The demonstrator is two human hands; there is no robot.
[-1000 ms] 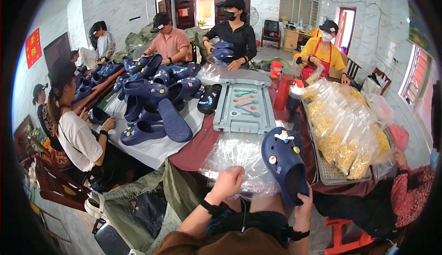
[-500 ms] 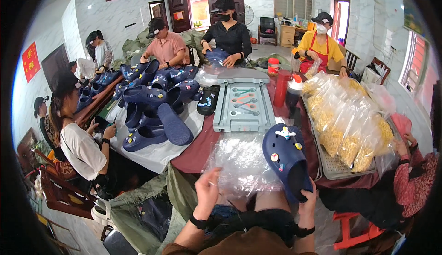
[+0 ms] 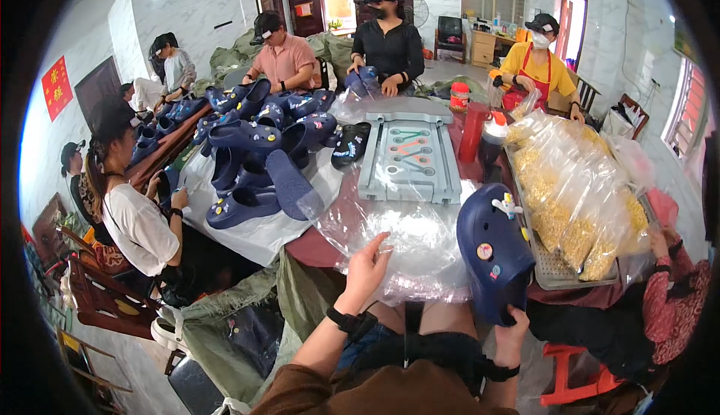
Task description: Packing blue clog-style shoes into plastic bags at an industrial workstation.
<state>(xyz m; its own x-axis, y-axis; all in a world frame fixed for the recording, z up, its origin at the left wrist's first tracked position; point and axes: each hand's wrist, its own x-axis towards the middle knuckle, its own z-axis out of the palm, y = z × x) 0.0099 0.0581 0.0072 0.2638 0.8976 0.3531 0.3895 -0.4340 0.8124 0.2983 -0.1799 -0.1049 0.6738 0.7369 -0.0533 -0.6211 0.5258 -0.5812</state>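
My right hand (image 3: 511,332) grips a navy blue clog (image 3: 493,254) by its heel end. The clog is held toe up, with several small charms fixed on its upper. My left hand (image 3: 366,269) has its fingers stretched out at a clear plastic bag (image 3: 420,242), one of a shiny layer at the table's front edge; whether it pinches the film is hard to see. Just beyond the bags stands a grey plastic case (image 3: 411,164) with a moulded lid. A black clog (image 3: 350,145) lies left of the case.
Navy clogs (image 3: 251,141) are heaped at the left on white sheeting. A metal tray (image 3: 559,274) of bags with yellow contents stands at the right. Beside the case are a red cylinder (image 3: 473,131) and a dark bottle (image 3: 493,141). Co-workers surround the table; a red stool (image 3: 574,374) stands lower right.
The clog in my right hand has shifted right and turned more upright. My left hand has moved up and right over the bags, and clear film now spreads farther left. The view has shifted slightly.
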